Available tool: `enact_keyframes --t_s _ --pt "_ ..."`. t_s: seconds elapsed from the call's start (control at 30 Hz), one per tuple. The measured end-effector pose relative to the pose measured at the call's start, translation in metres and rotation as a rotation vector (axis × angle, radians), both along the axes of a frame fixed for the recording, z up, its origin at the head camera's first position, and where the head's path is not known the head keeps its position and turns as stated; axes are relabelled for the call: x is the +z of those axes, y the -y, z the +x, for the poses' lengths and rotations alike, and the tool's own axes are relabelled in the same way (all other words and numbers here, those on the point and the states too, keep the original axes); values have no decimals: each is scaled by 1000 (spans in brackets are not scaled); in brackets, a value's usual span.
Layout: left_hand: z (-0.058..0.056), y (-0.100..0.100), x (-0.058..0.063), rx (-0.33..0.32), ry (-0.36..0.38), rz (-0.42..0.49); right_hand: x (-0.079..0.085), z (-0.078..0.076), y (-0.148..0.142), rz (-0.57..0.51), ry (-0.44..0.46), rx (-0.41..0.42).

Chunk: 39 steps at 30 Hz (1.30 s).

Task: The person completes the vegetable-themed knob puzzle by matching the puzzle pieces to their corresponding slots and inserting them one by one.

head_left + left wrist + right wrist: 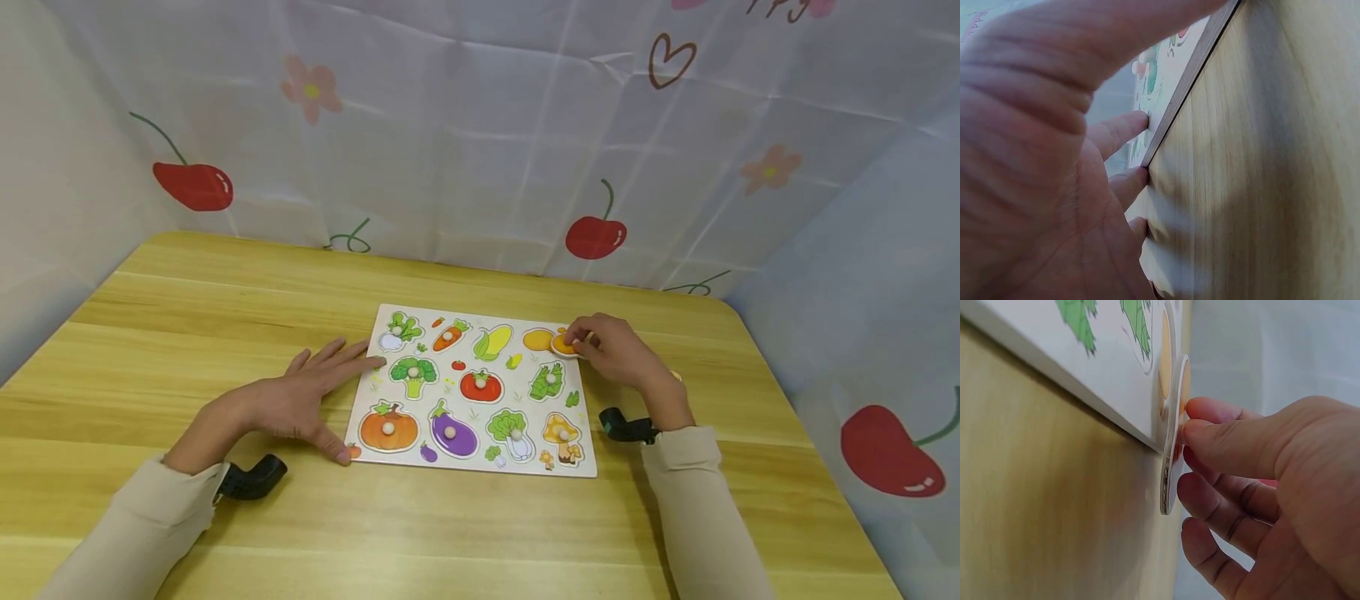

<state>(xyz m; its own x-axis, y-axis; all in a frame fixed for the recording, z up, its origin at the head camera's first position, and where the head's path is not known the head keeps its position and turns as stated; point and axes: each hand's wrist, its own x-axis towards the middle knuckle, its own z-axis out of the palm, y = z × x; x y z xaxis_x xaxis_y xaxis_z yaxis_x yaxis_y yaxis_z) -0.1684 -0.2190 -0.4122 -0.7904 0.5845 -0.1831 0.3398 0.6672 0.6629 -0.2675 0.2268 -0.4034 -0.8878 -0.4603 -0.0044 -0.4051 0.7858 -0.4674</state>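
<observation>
A white wooden vegetable puzzle board [465,465] lies flat on the table. My right hand [618,350] pinches an orange puzzle piece [564,346] between thumb and fingertips at the board's upper right corner. The piece is tilted and partly overlaps an orange-yellow recess [538,339]; in the right wrist view its thin edge [1171,481] faces the camera. Spread along the board's left side, my left hand [296,404] touches it with straight fingers, thumb at the lower left corner. The corn spot [492,342] shows no knob, while knobbed pieces such as the tomato [481,387] sit in their places.
Beyond my right wrist a small yellow thing [677,375] is mostly hidden. Black wrist cameras stick out from the left cuff [255,479] and right cuff [626,427]. A white sheet with cherries [596,237] hangs behind the wooden table [480,542].
</observation>
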Motion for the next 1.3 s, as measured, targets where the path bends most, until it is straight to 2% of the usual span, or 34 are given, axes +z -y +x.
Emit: enact_keyframes --t_s 0.2,0.7,1.0,1.3 --pt "0 1 0 -10 -13 2 -1 -1 8 20 16 -18" --pt "0 1 -3 3 -6 7 -1 -3 26 28 3 6" --pt "0 1 0 -7 -2 13 0 -5 34 48 24 -20" --pt "0 1 1 -8 -7 14 2 -9 38 70 31 -6"
